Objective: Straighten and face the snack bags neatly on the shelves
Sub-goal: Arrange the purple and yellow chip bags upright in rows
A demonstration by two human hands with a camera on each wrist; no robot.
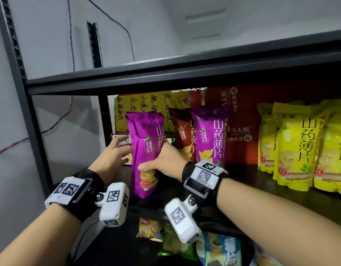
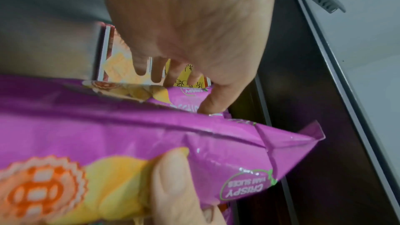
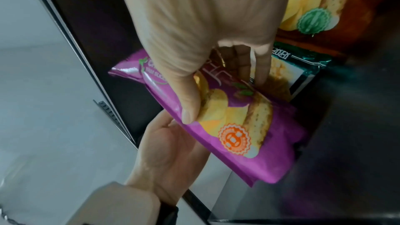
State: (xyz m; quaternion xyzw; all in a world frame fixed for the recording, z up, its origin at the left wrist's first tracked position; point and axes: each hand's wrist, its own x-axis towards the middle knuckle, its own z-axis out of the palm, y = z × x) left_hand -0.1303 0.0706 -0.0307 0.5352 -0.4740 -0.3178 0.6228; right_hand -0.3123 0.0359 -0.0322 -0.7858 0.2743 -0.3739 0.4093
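A tall purple yam-crisp bag (image 1: 144, 150) stands upright at the left end of the dark shelf (image 1: 242, 181). My right hand (image 1: 156, 160) grips it low down, thumb on the printed front and fingers behind it; the right wrist view shows the same bag (image 3: 238, 126) and grip (image 3: 223, 97). My left hand (image 1: 119, 150) reaches in along the bag's left side with straight, spread fingers. In the left wrist view its thumb (image 2: 212, 102) touches purple packaging behind the front bag (image 2: 129, 139). A second purple bag (image 1: 212, 135) faces front to the right.
A brown bag (image 1: 183, 135) stands behind the purple ones, with yellow bags (image 1: 292, 146) to the right and a red box (image 1: 240, 131) at the back. A handwritten yellow sheet (image 1: 142, 106) hangs behind. The upper shelf (image 1: 185, 72) is close overhead. Loose snack bags (image 1: 150, 227) lie below.
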